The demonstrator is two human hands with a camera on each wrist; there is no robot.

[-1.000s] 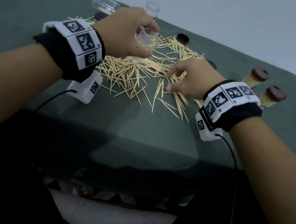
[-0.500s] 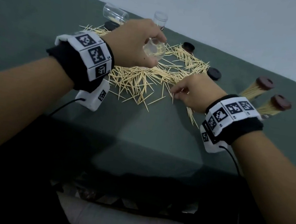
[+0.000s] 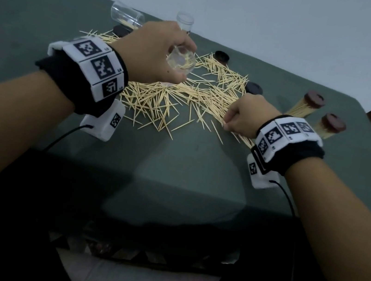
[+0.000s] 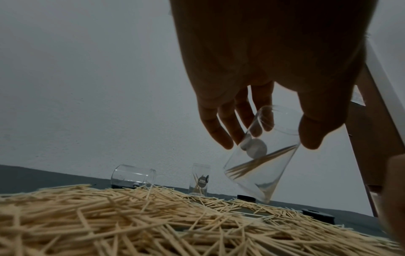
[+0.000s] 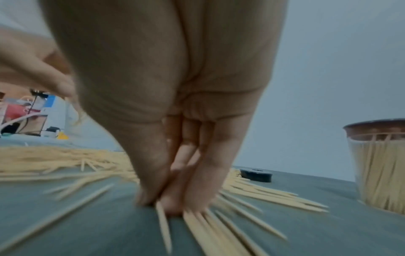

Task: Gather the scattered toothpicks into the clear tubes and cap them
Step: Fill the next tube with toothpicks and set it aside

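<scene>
Head view: my left hand (image 3: 155, 53) curls its fingers (image 4: 228, 128) round one clear tube (image 3: 180, 60), tilted above the heap, a few toothpicks inside. My right hand (image 3: 246, 116) pinches toothpicks, its fingers (image 5: 175, 190) bunched at the desk (image 3: 188, 160) on the heap's near right edge. Scattered toothpicks (image 3: 177, 95) cover the desk's middle. Behind lie two more clear tubes: one on its side (image 3: 126, 15), one upright (image 3: 185, 22). Three dark caps (image 3: 221, 56) lie loose. Two capped full tubes (image 3: 306, 106) stand far right.
</scene>
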